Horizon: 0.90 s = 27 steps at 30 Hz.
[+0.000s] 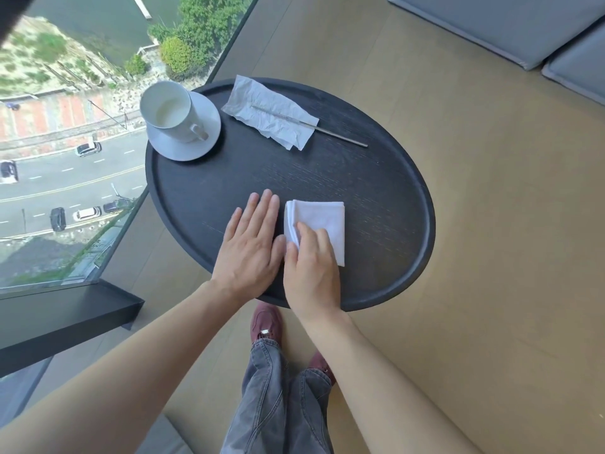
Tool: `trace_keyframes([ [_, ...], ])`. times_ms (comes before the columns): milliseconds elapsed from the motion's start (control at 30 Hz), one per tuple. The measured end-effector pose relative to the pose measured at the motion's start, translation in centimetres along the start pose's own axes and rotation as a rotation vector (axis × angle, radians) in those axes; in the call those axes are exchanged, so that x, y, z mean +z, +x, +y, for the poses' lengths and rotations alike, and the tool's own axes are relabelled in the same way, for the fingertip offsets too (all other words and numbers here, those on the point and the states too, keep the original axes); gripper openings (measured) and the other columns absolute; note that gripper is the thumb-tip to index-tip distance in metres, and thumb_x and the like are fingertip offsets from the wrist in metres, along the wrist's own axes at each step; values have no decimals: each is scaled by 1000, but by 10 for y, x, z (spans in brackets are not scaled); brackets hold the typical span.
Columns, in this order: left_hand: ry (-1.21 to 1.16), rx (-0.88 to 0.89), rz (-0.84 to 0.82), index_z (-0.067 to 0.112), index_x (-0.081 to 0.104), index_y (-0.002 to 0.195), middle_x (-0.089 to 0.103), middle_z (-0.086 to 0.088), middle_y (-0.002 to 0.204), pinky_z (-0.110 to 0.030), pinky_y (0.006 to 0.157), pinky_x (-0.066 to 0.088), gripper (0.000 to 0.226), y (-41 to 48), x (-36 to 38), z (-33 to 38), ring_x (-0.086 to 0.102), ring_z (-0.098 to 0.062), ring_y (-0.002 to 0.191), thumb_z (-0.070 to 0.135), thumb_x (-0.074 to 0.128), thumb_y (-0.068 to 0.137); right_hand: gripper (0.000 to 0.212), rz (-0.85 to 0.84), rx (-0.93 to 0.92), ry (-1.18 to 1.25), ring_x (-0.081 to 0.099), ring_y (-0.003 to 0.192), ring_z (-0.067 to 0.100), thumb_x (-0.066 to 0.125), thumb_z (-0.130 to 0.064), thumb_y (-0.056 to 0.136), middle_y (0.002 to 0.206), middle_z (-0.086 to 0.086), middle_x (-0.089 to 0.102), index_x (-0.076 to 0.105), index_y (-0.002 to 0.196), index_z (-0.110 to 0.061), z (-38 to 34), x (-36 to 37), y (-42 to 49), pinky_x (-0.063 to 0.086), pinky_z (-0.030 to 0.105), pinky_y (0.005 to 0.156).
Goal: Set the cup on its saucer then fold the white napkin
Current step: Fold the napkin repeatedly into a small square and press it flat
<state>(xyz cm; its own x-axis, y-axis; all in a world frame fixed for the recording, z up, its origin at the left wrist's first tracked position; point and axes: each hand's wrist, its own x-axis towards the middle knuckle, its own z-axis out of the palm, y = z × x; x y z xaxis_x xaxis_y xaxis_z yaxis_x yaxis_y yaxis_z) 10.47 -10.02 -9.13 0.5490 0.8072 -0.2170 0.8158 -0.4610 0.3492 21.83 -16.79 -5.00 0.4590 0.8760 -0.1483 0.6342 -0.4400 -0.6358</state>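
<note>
A white cup (167, 109) stands upright on its white saucer (209, 132) at the far left of the round black table (376, 191). A white napkin (322, 217), folded into a small square, lies near the table's front edge. My right hand (309, 267) rests on the napkin's left near corner, fingers curled and pinching its layered edge. My left hand (252, 244) lies flat on the table, fingers apart, just left of the napkin and touching my right hand.
A crumpled paper tissue (262, 106) lies at the back of the table with a thin metal stick (340, 134) across it. A glass window wall runs along the left. Grey cushions (491, 24) sit far right. My legs and shoes are under the table's front edge.
</note>
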Motion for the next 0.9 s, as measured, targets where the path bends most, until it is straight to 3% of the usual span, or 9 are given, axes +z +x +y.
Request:
trace_keyframes([
  [133, -124, -25, 105, 9, 17, 163, 11, -6, 172, -39, 128, 5, 65, -6, -8, 8, 3, -19, 160, 34, 30, 105, 42, -75, -63, 20, 61, 105, 35, 44, -12, 97, 113, 16, 63, 56, 136, 1, 13, -1, -2, 52, 45, 91],
  [233, -90, 101, 163, 6, 19, 163, 12, -9, 172, -42, 128, 9, 65, -6, -10, 29, 7, -23, 160, 33, 34, 106, 36, 81, -159, -29, 61, 98, 35, 48, -9, 95, 107, 15, 66, 66, 124, 0, 26, -13, 0, 52, 45, 84],
  [300, -9, 166, 163, 6, 21, 162, 14, -10, 171, -45, 128, 10, 66, -3, -5, 42, 9, -24, 159, 34, 37, 105, 39, 147, -199, -142, 58, 110, 33, 48, -10, 92, 119, 13, 66, 66, 127, -4, 35, -24, 6, 48, 43, 88],
  [367, 71, 154, 128, 6, 19, 163, 12, -11, 172, -47, 128, 10, 68, 1, 6, 48, 7, -25, 159, 37, 38, 105, 50, 57, -206, -250, 45, 138, 29, 47, -11, 93, 147, 13, 53, 54, 141, -6, 46, -30, 16, 40, 41, 103],
  [433, 115, 97, 75, 6, 12, 163, 6, -10, 172, -48, 128, 7, 71, 4, 17, 47, 2, -24, 160, 41, 36, 106, 59, -100, -224, -354, 23, 153, 26, 45, -15, 97, 164, 12, 29, 34, 155, -6, 58, -32, 22, 29, 40, 116],
  [533, 142, 78, 29, 6, 5, 161, -3, -10, 170, -47, 128, 4, 73, 4, 28, 39, -3, -24, 159, 46, 31, 106, 66, -238, -274, -460, 4, 157, 22, 38, -28, 103, 170, 9, 5, 13, 161, -6, 74, -31, 27, 19, 38, 124],
  [667, 154, 108, -15, 2, 6, 162, -6, -13, 170, -48, 128, 4, 74, 4, 26, 38, -5, -28, 159, 48, 24, 106, 72, -288, -294, -530, 1, 157, 23, 35, -39, 104, 170, 12, -4, 6, 161, -4, 85, -33, 30, 13, 38, 126],
  [800, 111, 109, -69, 5, 3, 162, -10, -10, 170, -45, 129, 0, 73, 6, 15, 40, -9, -26, 159, 47, 20, 105, 75, -294, -314, -633, 12, 156, 28, 39, -44, 102, 169, 15, 8, 14, 159, -2, 79, -41, 35, 21, 40, 122],
  [900, 116, 144, -42, 0, 26, 159, 22, -18, 168, -44, 127, 18, 65, 12, 1, 37, 21, -33, 157, 35, 30, 105, 61, -256, -356, -676, 45, 137, 33, 58, -37, 96, 149, 15, 48, 44, 144, -3, 63, -50, 49, 44, 43, 102],
])
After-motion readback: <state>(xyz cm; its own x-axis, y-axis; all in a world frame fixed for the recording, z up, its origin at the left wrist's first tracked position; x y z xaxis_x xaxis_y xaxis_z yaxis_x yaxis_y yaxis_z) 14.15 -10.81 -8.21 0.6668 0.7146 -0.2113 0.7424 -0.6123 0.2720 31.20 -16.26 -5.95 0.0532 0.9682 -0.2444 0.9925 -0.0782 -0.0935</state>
